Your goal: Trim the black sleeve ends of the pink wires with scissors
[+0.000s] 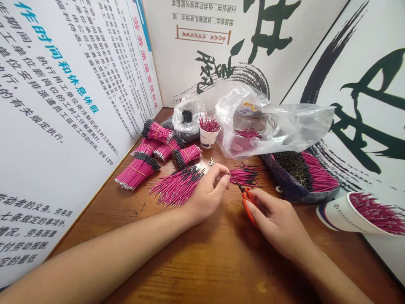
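Observation:
My left hand is closed over the middle of the table, thumb and fingertips pinched together; what they hold is too small to make out. Red-handled scissors are in my right hand, their dark tips pointing up and left near my left fingertips. A loose spread of pink sticks with black and silvery ends lies beside my left wrist. Behind my hands is another loose pile of pink and black sticks.
Rubber-banded bundles lie at the left. Farther back are a paper cup of pink sticks and clear plastic bags. On the right are a dark tray full of sticks and a tilted cup. Printed boards enclose the table.

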Demonstrator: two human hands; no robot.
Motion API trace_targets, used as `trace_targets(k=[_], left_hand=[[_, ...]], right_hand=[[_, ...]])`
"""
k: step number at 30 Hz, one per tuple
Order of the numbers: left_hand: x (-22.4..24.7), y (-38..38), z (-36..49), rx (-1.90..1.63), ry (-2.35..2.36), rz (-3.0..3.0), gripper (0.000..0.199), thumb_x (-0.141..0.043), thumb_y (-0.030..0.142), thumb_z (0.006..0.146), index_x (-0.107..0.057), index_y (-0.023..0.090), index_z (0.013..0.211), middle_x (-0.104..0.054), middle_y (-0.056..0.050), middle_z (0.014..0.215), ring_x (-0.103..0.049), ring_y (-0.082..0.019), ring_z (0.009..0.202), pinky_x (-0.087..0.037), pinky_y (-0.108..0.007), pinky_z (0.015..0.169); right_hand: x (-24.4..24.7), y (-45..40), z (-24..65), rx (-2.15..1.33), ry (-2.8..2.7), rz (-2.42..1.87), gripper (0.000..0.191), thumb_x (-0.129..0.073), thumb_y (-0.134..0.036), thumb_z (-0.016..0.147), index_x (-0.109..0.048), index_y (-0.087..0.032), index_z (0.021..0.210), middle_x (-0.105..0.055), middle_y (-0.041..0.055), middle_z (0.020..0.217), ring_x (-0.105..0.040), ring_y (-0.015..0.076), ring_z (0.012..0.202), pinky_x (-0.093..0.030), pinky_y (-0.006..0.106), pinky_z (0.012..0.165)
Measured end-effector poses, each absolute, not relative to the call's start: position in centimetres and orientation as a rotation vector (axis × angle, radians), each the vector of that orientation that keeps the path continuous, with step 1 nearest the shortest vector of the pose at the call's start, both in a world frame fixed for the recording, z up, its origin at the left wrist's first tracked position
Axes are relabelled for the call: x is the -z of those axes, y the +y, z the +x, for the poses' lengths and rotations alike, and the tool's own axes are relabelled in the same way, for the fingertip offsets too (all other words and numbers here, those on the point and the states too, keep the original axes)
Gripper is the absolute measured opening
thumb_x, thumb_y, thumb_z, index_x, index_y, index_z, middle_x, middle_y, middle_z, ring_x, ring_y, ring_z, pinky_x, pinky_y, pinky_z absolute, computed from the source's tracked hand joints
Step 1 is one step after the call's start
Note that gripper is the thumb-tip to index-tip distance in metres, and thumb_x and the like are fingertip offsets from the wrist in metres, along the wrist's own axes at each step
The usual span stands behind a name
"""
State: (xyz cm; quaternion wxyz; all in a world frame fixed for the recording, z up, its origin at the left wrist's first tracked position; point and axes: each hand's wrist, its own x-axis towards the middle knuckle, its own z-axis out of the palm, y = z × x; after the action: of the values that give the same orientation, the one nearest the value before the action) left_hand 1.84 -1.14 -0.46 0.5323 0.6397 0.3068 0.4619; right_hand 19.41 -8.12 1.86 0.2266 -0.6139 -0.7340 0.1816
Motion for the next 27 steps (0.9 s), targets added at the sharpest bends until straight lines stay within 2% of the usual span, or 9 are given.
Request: trace_targets(k=[16,27], left_hand=[[0.57,-1.09,1.88,-1.133,0.757,1.575,0.009,-0.047,0.024,0.096,-0.05,0.019,0.089,-0.049,0.002,0.082,-0.047,-0.012,0.077,-0.04,-0.024,0.073],[0.54,-1.08,1.91,-1.127,0.758,1.565,0.008,-0.048,0.024,0.095,-0.05,0.019,0.089,-0.05,0.001,0.082,-0.048,-0.013,0.077,-0.041,-0.024,0.073]], right_hand=[[-1.86,-8.19,19.45,-0.556,-1.987,-1.67,0.026,-0.044,-0.04,0.097,-0.053,-0.022,0.08,-0.056,-0.0021,0.065,-0.05,0.0144,0.058,-0.036,0.024,0.055],[-1.88,-8.25,19.42,-0.546,-2.003,-1.659,0.027,-0.044,-0.039,0.097,-0.052,-0.022,0.078,-0.054,-0.0026,0.061,-0.048,0.0143,0.056,-0.035,0.024,0.053]])
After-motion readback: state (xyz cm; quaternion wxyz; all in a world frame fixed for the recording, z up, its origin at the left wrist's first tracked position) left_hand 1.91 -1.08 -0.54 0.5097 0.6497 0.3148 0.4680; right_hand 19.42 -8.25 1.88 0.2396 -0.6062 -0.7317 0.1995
